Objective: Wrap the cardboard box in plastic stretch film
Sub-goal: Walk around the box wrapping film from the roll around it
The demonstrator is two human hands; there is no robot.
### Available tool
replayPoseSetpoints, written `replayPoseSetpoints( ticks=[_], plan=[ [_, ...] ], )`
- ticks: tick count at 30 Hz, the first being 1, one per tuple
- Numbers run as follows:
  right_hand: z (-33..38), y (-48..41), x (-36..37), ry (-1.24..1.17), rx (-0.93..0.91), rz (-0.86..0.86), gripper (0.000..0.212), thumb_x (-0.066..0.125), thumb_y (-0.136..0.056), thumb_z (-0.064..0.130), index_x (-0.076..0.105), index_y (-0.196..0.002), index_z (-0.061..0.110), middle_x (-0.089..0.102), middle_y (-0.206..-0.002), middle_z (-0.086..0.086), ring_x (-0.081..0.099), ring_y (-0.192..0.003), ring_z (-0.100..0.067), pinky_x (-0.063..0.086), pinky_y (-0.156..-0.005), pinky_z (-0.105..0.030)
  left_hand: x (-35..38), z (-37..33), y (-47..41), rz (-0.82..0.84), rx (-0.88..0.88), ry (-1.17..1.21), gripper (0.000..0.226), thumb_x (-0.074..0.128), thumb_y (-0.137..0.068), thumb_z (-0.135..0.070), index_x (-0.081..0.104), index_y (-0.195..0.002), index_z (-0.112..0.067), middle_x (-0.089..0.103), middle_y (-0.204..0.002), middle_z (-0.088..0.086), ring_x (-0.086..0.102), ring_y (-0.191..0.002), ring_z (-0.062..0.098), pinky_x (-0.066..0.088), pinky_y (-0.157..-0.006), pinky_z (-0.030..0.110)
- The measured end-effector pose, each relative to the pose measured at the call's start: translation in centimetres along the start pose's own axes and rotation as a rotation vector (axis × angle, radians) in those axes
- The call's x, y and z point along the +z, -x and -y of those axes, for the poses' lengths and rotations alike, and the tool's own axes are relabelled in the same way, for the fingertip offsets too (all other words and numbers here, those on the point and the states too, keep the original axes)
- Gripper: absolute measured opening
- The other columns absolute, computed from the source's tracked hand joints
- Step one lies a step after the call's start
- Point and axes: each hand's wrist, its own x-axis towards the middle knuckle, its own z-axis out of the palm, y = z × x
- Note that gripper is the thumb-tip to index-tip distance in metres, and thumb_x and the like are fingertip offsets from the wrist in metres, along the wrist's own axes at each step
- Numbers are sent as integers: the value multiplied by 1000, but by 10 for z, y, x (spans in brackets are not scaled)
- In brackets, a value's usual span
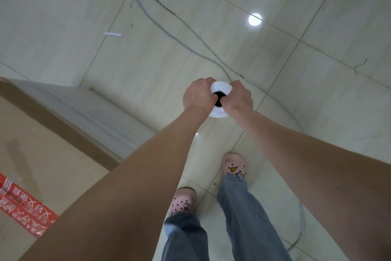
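Both hands [218, 96] grip film roll [220, 89]; cardboard box [42, 155] at left.

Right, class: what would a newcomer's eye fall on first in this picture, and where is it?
First, the left hand and right hand, meeting at the centre and gripping a white roll of stretch film from either side. Next, the cardboard box at the left edge, with a red printed tape strip across its top. Pink clogs stand on the tiled floor below.

At 9 o'clock we see the matt brown cardboard box [42, 155], its side under smooth, faintly shiny plastic film [84, 112]; glossy red tape [25, 203] at 8. Glossy polished floor tiles [211, 28], white plastic film roll [221, 87], denim jeans [243, 207], rubbery matt clogs [233, 165].
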Motion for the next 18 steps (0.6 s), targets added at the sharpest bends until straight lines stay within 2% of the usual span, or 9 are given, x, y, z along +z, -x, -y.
replayPoseSetpoints(
  ticks=[2, 7, 9, 10, 12, 14, 16, 17, 18],
  plan=[
    [1, -2, -5, 91, -112, -24, 25, 46, -88, 15, 55, -112, 14, 61, -106, -3, 49, -77, -19, 38, -64, -27, -2, -3, -3, -22, -12, -3, 29, 55, -79, -15, 66, -106, -17, 67, -96, 5, 63, -87, 26, 52, -69, 34],
    [16, -4, -24, 431, -305, -29, 33, 47, -84, 15, 57, -115, 19, 61, -100, -4, 57, -89, -26, 42, -71, -30, -1, -8, -6, -47, -69, 58, 27, 62, -79, -21, 59, -102, -9, 64, -98, 7, 61, -87, 26, 45, -66, 32],
    [16, -8, -25, 498, -344, -41, 30, 49, -81, 17, 56, -110, 20, 59, -93, -1, 58, -87, -25, 42, -70, -30, -1, -10, -8, -39, -94, 91, 30, 65, -79, -25, 57, -102, -8, 64, -98, 7, 60, -86, 26, 42, -65, 31],
    [15, -10, -25, 498, -360, -52, 32, 51, -81, 18, 55, -113, 22, 61, -97, -2, 60, -91, -26, 41, -71, -29, -2, -11, -10, -31, -103, 105, 32, 66, -79, -27, 57, -102, -7, 63, -97, 6, 59, -85, 25, 41, -65, 31],
    [13, -13, -23, 402, -324, -59, 45, 52, -86, 18, 47, -131, 24, 58, -119, -4, 58, -107, -28, 38, -75, -30, -6, -13, -13, -10, -117, 131, 35, 67, -79, -30, 56, -104, -7, 60, -93, 4, 56, -82, 23, 41, -66, 31],
    [12, -13, -22, 226, -183, -56, 57, 57, -89, 20, 35, -141, 22, 51, -132, -5, 54, -114, -28, 39, -74, -28, -10, -11, -14, 10, -110, 156, 39, 69, -79, -34, 57, -106, -9, 60, -95, 2, 55, -83, 21, 46, -69, 32],
    [10, -9, -20, 54, -2, 0, 60, 61, -88, 24, 32, -140, 17, 49, -132, -6, 56, -106, -29, 45, -62, -27, -11, -7, -12, 34, -95, 173, 41, 70, -80, -37, 58, -111, -12, 63, -102, 0, 58, -91, 19, 49, -77, 33],
    [8, -7, -17, -35, 61, 26, 58, 62, -88, 24, 33, -138, 14, 51, -129, -7, 57, -101, -29, 49, -59, -32, -11, -6, -11, 39, -87, 181, 43, 70, -80, -38, 58, -115, -14, 64, -107, 0, 59, -97, 19, 50, -80, 33],
    [5, -5, -14, -119, 97, 35, 55, 62, -88, 23, 35, -135, 12, 52, -128, -9, 58, -99, -29, 54, -66, -39, -11, -6, -10, 40, -77, 186, 45, 70, -80, -37, 58, -119, -17, 65, -111, 0, 60, -102, 18, 50, -83, 33]
  ],
)
